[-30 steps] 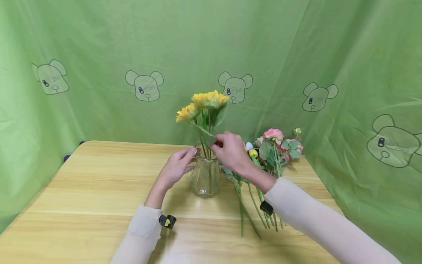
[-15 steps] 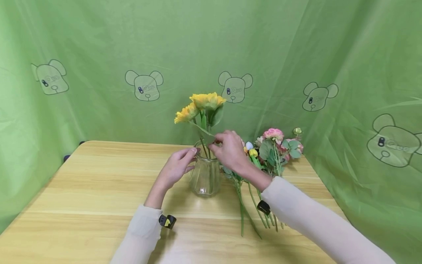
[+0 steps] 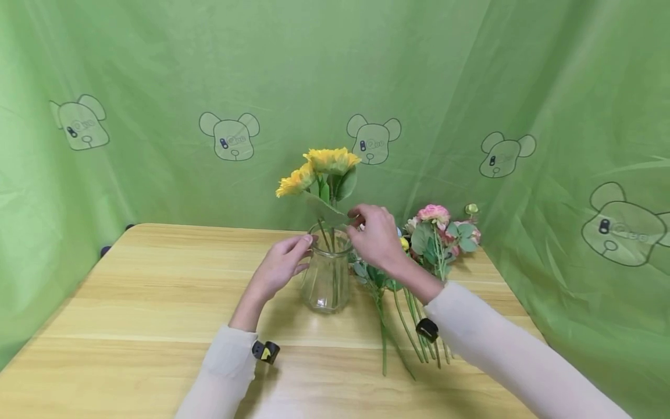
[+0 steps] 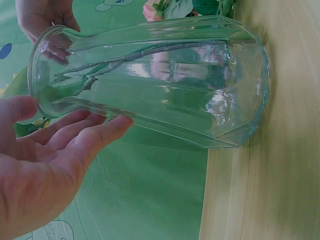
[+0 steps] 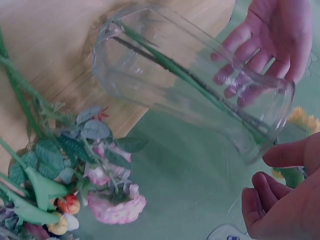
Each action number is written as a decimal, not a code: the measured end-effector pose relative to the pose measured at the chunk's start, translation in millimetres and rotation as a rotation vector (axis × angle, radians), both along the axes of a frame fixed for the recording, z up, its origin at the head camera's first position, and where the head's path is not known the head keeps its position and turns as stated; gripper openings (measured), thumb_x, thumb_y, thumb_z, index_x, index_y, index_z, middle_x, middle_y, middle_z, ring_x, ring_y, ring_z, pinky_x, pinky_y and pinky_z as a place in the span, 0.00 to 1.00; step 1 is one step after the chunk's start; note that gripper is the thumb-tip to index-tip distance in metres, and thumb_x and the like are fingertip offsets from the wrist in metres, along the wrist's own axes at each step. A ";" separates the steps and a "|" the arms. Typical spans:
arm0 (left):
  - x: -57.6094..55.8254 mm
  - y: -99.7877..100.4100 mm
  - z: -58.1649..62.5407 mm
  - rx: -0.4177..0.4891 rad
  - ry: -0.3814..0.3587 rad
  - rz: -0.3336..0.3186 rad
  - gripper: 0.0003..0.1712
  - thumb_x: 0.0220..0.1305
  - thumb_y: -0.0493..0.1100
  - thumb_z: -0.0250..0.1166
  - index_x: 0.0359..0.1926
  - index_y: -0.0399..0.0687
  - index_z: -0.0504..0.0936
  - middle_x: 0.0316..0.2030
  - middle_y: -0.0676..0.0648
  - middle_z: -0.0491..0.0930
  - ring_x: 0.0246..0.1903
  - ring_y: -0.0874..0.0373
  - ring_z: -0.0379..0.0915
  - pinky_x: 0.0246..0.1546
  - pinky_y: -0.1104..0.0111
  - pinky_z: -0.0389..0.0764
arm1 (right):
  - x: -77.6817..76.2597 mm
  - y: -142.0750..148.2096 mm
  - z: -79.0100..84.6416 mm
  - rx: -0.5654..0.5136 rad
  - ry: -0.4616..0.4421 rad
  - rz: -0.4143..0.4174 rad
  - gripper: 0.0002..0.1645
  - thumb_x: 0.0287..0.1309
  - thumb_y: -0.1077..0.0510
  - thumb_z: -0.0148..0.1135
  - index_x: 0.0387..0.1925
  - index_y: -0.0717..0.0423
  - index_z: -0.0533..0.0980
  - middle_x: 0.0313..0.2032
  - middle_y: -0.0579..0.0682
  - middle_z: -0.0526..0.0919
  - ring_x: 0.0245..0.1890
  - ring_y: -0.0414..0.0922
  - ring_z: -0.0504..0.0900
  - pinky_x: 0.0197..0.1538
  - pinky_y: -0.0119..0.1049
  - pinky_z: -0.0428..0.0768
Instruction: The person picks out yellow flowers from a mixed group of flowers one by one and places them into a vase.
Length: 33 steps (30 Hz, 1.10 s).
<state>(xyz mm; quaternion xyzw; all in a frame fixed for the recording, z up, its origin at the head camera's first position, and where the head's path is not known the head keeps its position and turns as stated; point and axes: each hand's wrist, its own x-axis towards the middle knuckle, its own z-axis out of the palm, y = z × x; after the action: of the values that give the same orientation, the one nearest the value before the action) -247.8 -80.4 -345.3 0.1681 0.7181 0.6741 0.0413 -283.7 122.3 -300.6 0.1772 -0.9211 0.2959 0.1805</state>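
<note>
A clear, faceted glass vase (image 3: 325,288) stands upright on the table. Two yellow sunflowers (image 3: 331,162) lean left above it, and their stems (image 5: 192,82) run down inside the glass. My left hand (image 3: 281,262) rests against the vase's left side at the neck; in the left wrist view its thumb is by the rim and its fairly straight fingers touch the glass. Just right of the rim hovers my right hand (image 3: 376,237), fingers loosely bent and holding nothing. A broad green leaf (image 3: 324,208) hangs between that hand and the stems.
Right of the vase lie several other flowers on the wooden table (image 3: 173,291), among them a pink bloom (image 3: 434,214) and a yellow tulip (image 3: 404,243). Their long green stems (image 3: 384,343) point toward the front. A green curtain (image 3: 298,70) hangs behind.
My right hand has let go of the sunflower stem and moved slightly right, away from the vase mouth. The sunflower heads have sunk and shifted left a little. My left hand stays put.
</note>
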 end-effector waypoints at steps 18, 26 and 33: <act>0.1 1.8 -0.2 0.015 -0.025 -0.006 0.28 0.80 0.46 0.45 0.67 0.26 0.62 0.65 0.32 0.64 0.62 0.42 0.62 0.62 0.51 0.70 | -22.6 71.8 -17.2 0.034 -0.083 -0.141 0.14 0.59 0.65 0.57 0.45 0.70 0.77 0.32 0.61 0.83 0.21 0.48 0.78 0.20 0.38 0.81; 0.1 2.0 1.5 0.016 -0.021 -0.010 0.28 0.80 0.46 0.45 0.66 0.25 0.62 0.65 0.30 0.63 0.62 0.41 0.62 0.62 0.50 0.70 | -19.5 97.2 -45.4 0.112 -0.091 -0.151 0.12 0.59 0.62 0.61 0.39 0.68 0.79 0.27 0.58 0.83 0.14 0.43 0.72 0.17 0.35 0.72; -0.6 1.5 -0.2 0.029 -0.030 -0.007 0.27 0.80 0.45 0.45 0.66 0.25 0.62 0.65 0.31 0.63 0.62 0.41 0.62 0.62 0.50 0.70 | -17.0 113.7 -75.3 0.160 -0.169 -0.164 0.12 0.60 0.60 0.63 0.37 0.68 0.79 0.27 0.59 0.83 0.17 0.46 0.74 0.26 0.47 0.81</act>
<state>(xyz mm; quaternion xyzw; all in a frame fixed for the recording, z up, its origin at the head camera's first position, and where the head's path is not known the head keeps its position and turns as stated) -248.5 -78.9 -345.5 0.1612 0.7069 0.6867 0.0522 -300.7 236.0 -376.0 0.0894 -0.9651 0.2194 0.1114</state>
